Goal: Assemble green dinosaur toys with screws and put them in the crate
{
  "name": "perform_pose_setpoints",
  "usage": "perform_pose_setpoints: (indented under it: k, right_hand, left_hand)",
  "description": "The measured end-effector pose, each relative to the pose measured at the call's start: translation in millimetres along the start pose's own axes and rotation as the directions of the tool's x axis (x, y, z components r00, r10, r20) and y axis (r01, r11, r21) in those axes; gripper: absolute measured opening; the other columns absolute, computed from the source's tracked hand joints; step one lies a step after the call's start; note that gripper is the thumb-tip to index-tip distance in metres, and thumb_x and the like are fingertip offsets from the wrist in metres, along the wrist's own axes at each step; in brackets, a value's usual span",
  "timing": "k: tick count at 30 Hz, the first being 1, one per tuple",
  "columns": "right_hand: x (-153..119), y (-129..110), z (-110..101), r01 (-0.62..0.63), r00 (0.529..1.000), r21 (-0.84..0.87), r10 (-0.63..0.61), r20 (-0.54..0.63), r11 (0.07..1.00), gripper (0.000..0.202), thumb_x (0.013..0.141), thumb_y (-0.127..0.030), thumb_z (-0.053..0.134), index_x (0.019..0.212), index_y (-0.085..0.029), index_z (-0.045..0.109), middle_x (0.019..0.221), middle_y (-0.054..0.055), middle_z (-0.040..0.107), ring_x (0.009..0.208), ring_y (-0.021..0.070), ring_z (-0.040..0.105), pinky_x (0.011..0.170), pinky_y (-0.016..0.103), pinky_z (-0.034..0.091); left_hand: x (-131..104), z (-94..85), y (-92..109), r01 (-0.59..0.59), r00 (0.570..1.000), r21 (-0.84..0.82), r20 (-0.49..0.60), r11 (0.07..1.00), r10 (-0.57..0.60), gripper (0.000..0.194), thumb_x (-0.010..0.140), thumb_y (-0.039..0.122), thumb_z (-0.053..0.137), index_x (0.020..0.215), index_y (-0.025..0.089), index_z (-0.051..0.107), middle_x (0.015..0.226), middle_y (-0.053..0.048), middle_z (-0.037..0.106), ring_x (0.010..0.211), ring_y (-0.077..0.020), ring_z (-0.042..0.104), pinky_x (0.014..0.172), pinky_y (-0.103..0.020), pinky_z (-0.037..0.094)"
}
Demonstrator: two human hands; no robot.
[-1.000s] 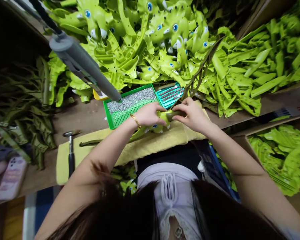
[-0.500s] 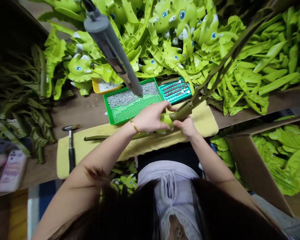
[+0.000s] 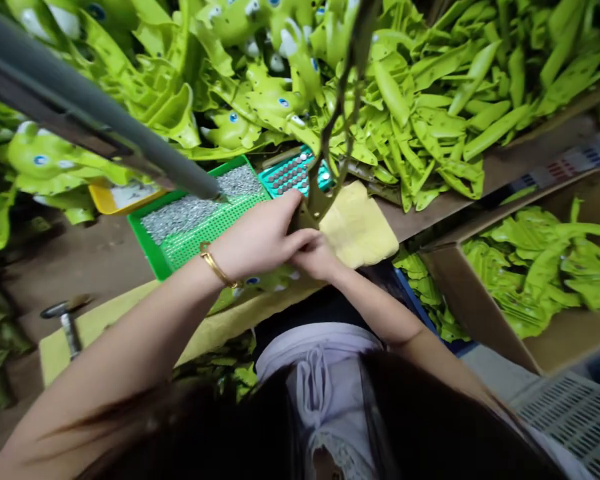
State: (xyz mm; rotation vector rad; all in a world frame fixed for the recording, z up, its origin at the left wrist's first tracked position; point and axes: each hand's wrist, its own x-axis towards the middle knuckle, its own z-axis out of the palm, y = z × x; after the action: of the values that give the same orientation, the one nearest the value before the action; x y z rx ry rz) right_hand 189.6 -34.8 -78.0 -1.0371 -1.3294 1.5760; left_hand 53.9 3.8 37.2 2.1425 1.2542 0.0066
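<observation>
Both of my hands meet above the yellow cloth (image 3: 357, 223). My left hand (image 3: 265, 233), with a gold bracelet at the wrist, is closed around the base of a long dark olive plastic part (image 3: 317, 200). Against it, my right hand (image 3: 317, 257) has its fingers closed on the same base. The part rises away from me and blurs towards its top. Under my left wrist a green toy piece with a blue eye (image 3: 253, 281) lies on the cloth. My fingers hide the part's lower end.
Beyond my hands are a green tray of screws (image 3: 163, 267), a teal tray of small discs (image 3: 325, 177) and a yellow tray (image 3: 100, 200). A grey hanging screwdriver (image 3: 130, 140) slants over the trays. A hammer (image 3: 70, 333) lies left; a carton (image 3: 495, 307) of green parts stands right.
The view has turned to the right. My hands have come together at the olive part's base, which is more upright now, and the green piece is lower under my left wrist.
</observation>
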Motion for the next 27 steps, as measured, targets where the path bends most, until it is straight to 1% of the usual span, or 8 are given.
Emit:
perform_pose_setpoints:
  k: [2, 4, 6, 9, 12, 17, 22, 27]
  right_hand:
    - [-5.6, -12.2, -33.7, -0.012, 0.996, -0.194, 0.028, 0.080, 0.981, 0.045, 0.060, -0.062, 0.076, 0.065, -0.019, 0.064, 0.058, -0.003, 0.057, 0.059, 0.0129, 0.053, 0.063, 0.031, 0.051]
    - [-8.8, -26.2, -80.9, -0.005, 0.992, -0.471, -0.055, -0.113, 0.882, 0.043, 0.075, -0.063, 0.064, 0.080, -0.020, 0.067, 0.071, 0.001, 0.063, 0.068, 0.0154, 0.057, 0.070, 0.033, 0.051]
    - [-6.0, -36.4, -130.3, -0.119, 0.843, -0.726, -0.317, -0.434, 0.677, 0.041, 0.087, -0.057, 0.052, 0.096, -0.020, 0.066, 0.091, 0.007, 0.067, 0.088, 0.0213, 0.060, 0.085, 0.042, 0.049]
    - [6.1, -41.9, -180.2, -0.301, 0.754, -0.892, -0.489, -0.438, 0.336, 0.037, 0.087, -0.050, 0.054, 0.097, -0.016, 0.066, 0.110, 0.016, 0.063, 0.114, 0.0345, 0.052, 0.099, 0.061, 0.039]
    - [8.8, -45.8, -183.1, -0.251, 0.795, -0.938, -0.502, -0.341, 0.241, 0.027, 0.091, -0.039, 0.049, 0.092, -0.019, 0.066, 0.120, 0.015, 0.061, 0.121, 0.0359, 0.049, 0.104, 0.067, 0.032]
    - [-18.1, -54.8, -131.2, 0.064, 0.932, -0.973, -0.363, -0.021, 0.220, 0.025, 0.093, -0.020, 0.041, 0.102, -0.023, 0.064, 0.142, 0.012, 0.051, 0.133, 0.0322, 0.045, 0.112, 0.067, 0.028]
    - [-18.1, -37.7, -107.2, 0.328, 0.925, -0.835, -0.329, 0.189, 0.442, 0.020, 0.093, -0.025, 0.048, 0.102, -0.025, 0.065, 0.132, 0.011, 0.059, 0.128, 0.0248, 0.051, 0.107, 0.049, 0.044]
    - [-8.7, -6.2, -74.2, 0.227, 0.881, -0.296, -0.325, -0.344, 0.928, 0.077, 0.080, -0.062, 0.059, 0.144, -0.027, 0.032, 0.152, 0.012, 0.039, 0.141, 0.0231, 0.039, 0.111, 0.045, 0.043]
  left_hand:
    - [14.3, 0.6, 3.5, 0.050, 0.998, 0.028, 0.025, 0.998, -0.051, 0.032, 0.079, 0.047, 0.062, 0.092, 0.018, 0.055, 0.083, -0.005, 0.062, 0.077, -0.0222, 0.059, 0.070, -0.032, 0.042]
    - [25.0, 4.2, 0.6, 0.084, 0.994, 0.000, 0.069, 0.996, -0.083, 0.032, 0.076, 0.048, 0.065, 0.081, 0.020, 0.052, 0.075, -0.002, 0.058, 0.070, -0.0199, 0.055, 0.065, -0.030, 0.039]
    - [32.4, 9.9, -4.9, 0.113, 0.991, -0.054, 0.076, 0.992, -0.109, 0.033, 0.073, 0.049, 0.067, 0.076, 0.021, 0.049, 0.072, -0.001, 0.057, 0.070, -0.0192, 0.054, 0.063, -0.029, 0.037]
    - [37.2, 19.5, -9.7, 0.147, 0.989, -0.153, 0.054, 0.977, -0.140, 0.031, 0.073, 0.048, 0.064, 0.077, 0.021, 0.051, 0.072, 0.000, 0.057, 0.070, -0.0190, 0.054, 0.063, -0.029, 0.039]
    - [33.6, 23.5, -8.9, 0.208, 0.975, -0.306, -0.010, 0.929, -0.222, 0.031, 0.081, 0.052, 0.055, 0.082, 0.020, 0.054, 0.077, -0.003, 0.062, 0.071, -0.0200, 0.057, 0.062, -0.031, 0.043]
    - [23.0, 16.0, -5.3, 0.174, 0.959, -0.514, -0.105, 0.840, -0.263, 0.035, 0.085, 0.054, 0.052, 0.097, 0.021, 0.058, 0.084, -0.004, 0.065, 0.076, -0.0202, 0.061, 0.065, -0.032, 0.048]
    - [24.6, 23.1, -5.8, 0.229, 0.970, -0.541, 0.059, 0.809, -0.235, 0.036, 0.080, 0.055, 0.057, 0.090, 0.020, 0.055, 0.072, 0.002, 0.053, 0.063, -0.0146, 0.048, 0.056, -0.027, 0.039]
    - [23.6, 32.4, -4.0, 0.209, 0.967, -0.567, -0.003, 0.797, -0.255, 0.035, 0.081, 0.053, 0.056, 0.093, 0.020, 0.053, 0.068, 0.004, 0.047, 0.060, -0.0135, 0.043, 0.056, -0.027, 0.036]
